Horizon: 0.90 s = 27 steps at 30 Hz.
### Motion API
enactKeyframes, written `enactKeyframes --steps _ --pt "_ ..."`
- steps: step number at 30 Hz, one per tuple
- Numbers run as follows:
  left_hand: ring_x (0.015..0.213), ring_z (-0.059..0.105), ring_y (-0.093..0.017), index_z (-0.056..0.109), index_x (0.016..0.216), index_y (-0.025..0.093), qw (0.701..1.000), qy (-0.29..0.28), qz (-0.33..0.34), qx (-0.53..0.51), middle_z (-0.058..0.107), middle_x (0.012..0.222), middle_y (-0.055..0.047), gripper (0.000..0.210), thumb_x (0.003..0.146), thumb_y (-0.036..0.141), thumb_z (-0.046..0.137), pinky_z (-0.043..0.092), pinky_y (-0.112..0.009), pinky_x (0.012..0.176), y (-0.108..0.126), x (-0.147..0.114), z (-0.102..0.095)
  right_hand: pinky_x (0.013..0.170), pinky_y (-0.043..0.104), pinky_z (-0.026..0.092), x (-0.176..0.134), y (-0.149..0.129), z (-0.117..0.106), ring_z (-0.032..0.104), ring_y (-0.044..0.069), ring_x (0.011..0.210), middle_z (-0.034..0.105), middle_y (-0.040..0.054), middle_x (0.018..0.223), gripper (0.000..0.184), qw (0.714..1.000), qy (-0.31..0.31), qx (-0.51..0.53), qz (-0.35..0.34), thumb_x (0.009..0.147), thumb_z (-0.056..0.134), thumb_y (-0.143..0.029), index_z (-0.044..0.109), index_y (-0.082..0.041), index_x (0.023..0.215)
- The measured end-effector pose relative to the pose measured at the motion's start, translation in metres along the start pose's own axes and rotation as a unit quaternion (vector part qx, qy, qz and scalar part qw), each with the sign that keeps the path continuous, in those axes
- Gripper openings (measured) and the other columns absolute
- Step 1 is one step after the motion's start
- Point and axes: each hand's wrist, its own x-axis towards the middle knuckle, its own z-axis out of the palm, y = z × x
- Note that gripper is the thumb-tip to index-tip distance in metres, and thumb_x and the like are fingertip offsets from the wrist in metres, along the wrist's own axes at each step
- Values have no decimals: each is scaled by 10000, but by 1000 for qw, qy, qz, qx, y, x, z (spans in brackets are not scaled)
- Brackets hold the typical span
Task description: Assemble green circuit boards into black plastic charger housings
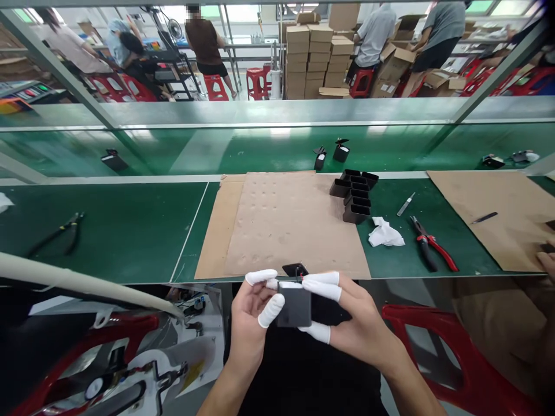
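Just in front of the bench edge, a small black plastic case (pixel 295 307) is held between both hands. Out of its top comes a white part, with thin wires leading to a small black flap-like piece (pixel 295 270). My left hand (pixel 255 312) grips the case's left side between thumb and fingers. At the right side, my right hand (pixel 347 306) has its fingers at the top corner and its thumb at the bottom. White finger cots cover several fingertips of both hands. What lies inside the case is hidden.
A cardboard sheet (pixel 295 225) lies on the green bench. Several empty black cases (pixel 356 196) stand on its right side, near crumpled tissue (pixel 385 233), red-black pliers (pixel 433 242) and a small blade (pixel 406 204). Similar units (pixel 341 151) sit on the conveyor (pixel 269 150). A co-worker's hand (pixel 547 257) shows at right.
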Motion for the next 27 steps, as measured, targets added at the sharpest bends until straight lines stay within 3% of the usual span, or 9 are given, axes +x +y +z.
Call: enactKeyframes --steps 5,8,11,19,24,27 --pt "955 715 -180 775 1065 193 996 -40 -76 -24 753 1021 -49 391 792 396 969 566 -253 858 8 5 -1 971 443 640 15 24 -6 773 268 1081 800 71 1181 642 982 -33 130 132 780 998 -426 723 -262 1336" --pt "903 713 -165 764 1051 185 984 -58 -141 -97 762 1012 -51 318 856 381 921 580 -259 825 11 2 4 1001 432 615 25 32 -4 756 233 1045 792 53 1137 544 963 -41 194 184 846 950 -417 722 -252 1312" --pt "944 744 -171 772 1107 176 965 -31 -192 -178 789 1132 -78 281 895 321 886 625 -282 864 5 -2 8 977 400 604 34 35 4 723 199 995 769 38 1099 461 947 -34 228 222 919 876 -420 710 -254 1316" --pt "907 804 -209 711 1333 164 908 55 -283 -303 805 1134 -127 358 977 126 699 677 -311 823 3 -1 18 880 369 600 52 36 22 730 199 919 772 37 1010 385 913 2 288 290 939 828 -500 726 -221 1184" --pt "935 814 -211 703 1319 124 902 49 -287 -320 801 1143 -148 285 1041 155 645 687 -298 837 7 -1 23 783 327 556 59 32 21 685 183 858 751 21 963 373 917 -3 270 295 945 815 -514 735 -220 1159" --pt "957 823 -216 725 1255 122 907 51 -281 -308 806 1154 -146 223 1048 160 651 694 -314 887 3 -1 20 815 339 546 62 30 20 663 185 868 736 20 970 363 922 -4 255 290 955 797 -527 744 -222 1144"
